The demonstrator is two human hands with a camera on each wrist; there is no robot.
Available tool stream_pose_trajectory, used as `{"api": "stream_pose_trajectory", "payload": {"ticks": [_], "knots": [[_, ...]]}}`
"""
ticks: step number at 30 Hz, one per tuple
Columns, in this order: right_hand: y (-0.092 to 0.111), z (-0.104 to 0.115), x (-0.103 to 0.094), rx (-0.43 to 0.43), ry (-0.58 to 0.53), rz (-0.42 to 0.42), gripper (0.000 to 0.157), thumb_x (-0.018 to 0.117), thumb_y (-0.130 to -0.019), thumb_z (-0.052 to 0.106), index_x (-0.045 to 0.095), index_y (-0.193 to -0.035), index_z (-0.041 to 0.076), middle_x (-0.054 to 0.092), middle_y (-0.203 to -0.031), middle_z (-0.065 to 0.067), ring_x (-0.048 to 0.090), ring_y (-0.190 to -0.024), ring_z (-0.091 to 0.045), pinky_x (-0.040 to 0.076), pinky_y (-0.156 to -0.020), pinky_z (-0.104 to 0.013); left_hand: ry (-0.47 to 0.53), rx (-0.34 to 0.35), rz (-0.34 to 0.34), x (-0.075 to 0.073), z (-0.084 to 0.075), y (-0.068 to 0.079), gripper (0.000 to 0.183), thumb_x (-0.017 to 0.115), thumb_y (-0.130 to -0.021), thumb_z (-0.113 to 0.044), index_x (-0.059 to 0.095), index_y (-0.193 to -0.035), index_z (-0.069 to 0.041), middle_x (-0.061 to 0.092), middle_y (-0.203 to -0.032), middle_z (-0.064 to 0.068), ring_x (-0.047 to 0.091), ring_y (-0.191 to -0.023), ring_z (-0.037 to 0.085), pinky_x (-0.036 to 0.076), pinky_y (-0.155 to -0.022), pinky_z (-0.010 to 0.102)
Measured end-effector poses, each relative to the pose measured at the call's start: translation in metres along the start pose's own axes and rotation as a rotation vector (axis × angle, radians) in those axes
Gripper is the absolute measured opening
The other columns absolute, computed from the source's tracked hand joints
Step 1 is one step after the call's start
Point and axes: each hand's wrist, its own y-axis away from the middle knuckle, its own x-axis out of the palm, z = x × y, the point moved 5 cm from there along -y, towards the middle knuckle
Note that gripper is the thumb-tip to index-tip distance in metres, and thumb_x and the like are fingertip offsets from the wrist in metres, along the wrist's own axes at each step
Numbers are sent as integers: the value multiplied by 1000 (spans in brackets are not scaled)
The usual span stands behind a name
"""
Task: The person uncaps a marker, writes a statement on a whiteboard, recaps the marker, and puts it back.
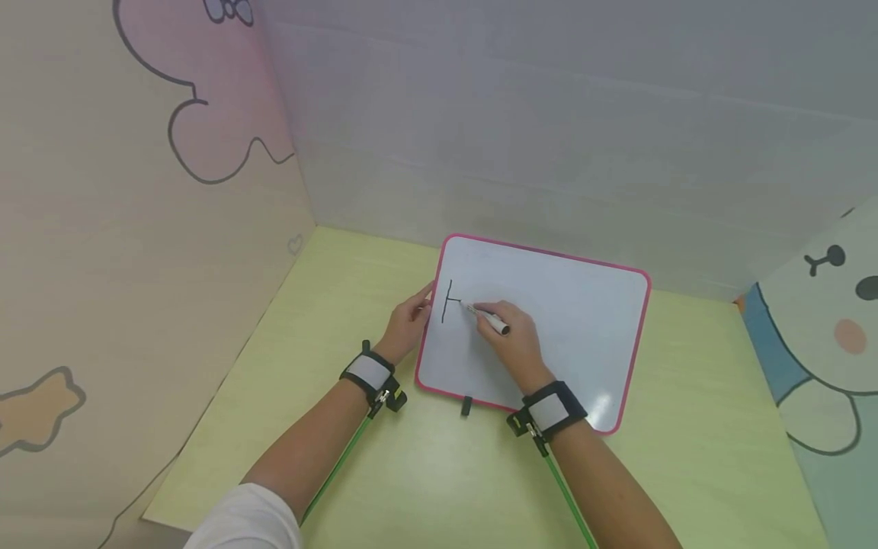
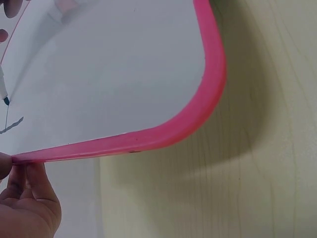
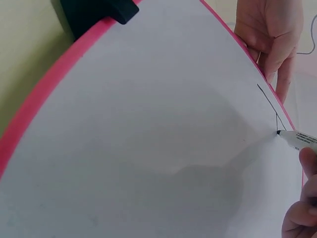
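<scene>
A whiteboard (image 1: 583, 328) with a pink rim leans at a tilt on the table. My left hand (image 1: 405, 326) grips its left edge; in the left wrist view the thumb and fingers (image 2: 42, 186) pinch the pink rim. My right hand (image 1: 516, 341) holds a white marker (image 1: 495, 322) like a pen. In the right wrist view the marker's dark tip (image 3: 279, 132) touches the board at the end of a short line. That line joins a longer black stroke (image 1: 447, 301) near the left edge.
A small black piece (image 1: 466, 406) sits at the board's lower rim. The pale yellow table (image 1: 425, 488) stands in a corner against a grey back wall (image 1: 521, 152) and walls with cartoon drawings. Each wrist wears a black strap (image 1: 554, 410) with a green cable.
</scene>
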Motion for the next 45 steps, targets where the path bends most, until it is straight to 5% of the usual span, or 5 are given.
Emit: {"api": "stream_pose_trajectory", "payload": {"ticks": [7, 45], "knots": [[3, -2, -9, -2, -96, -71, 23, 58, -90, 27, 70, -105, 15, 61, -87, 7, 51, -76, -10, 43, -64, -29, 16, 6, 8, 1, 1, -1, 47, 45, -96, -6, 43, -142, -16, 59, -105, 12, 56, -87, 18, 49, -75, 31], [-8, -2, -3, -16, 34, -11, 28, 57, -91, 29, 66, -114, 16, 62, -100, 5, 52, -90, -9, 44, -75, -34, 14, 8, 1, 2, -1, 1, 47, 46, -95, -5, 45, -141, -17, 59, -106, 12, 56, -90, 18, 49, -78, 33]]}}
